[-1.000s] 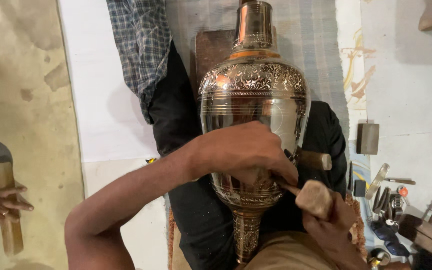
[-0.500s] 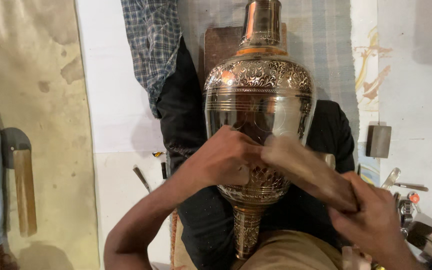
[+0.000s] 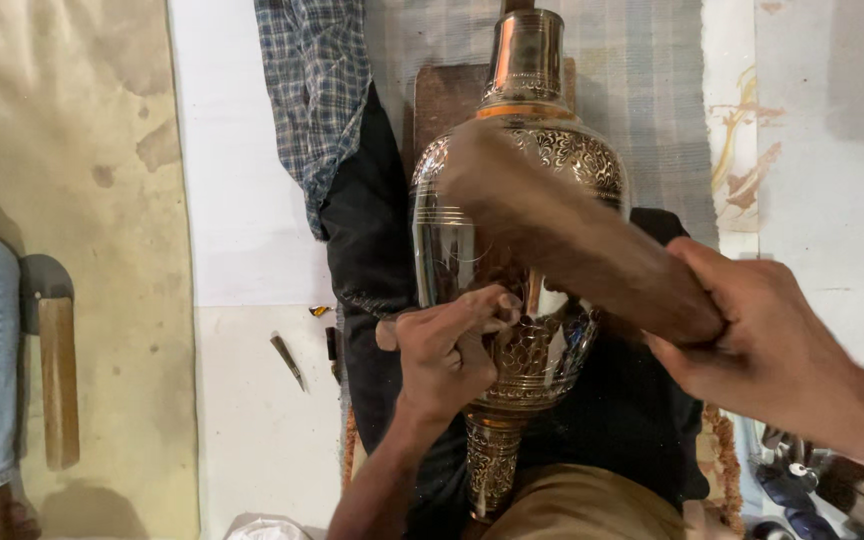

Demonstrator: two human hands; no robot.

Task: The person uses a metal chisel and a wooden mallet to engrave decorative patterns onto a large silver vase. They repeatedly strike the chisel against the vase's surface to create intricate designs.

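Engraving a brass vase, mallet raised.
Left hand [image 3: 447, 355] fingers pinched tight on a small tool against the engraved brass vase [image 3: 517, 270], which lies on dark cloth [image 3: 372, 240] across the lap. Right hand [image 3: 762, 335] fist closed round a blurred wooden mallet [image 3: 572, 235] over the vase's shoulder. Hammer [image 3: 52, 365] on floor, far left.

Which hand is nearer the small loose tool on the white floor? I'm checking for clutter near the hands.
Left. The left hand rests on the vase, just right of the tool; the right hand is beyond the vase.
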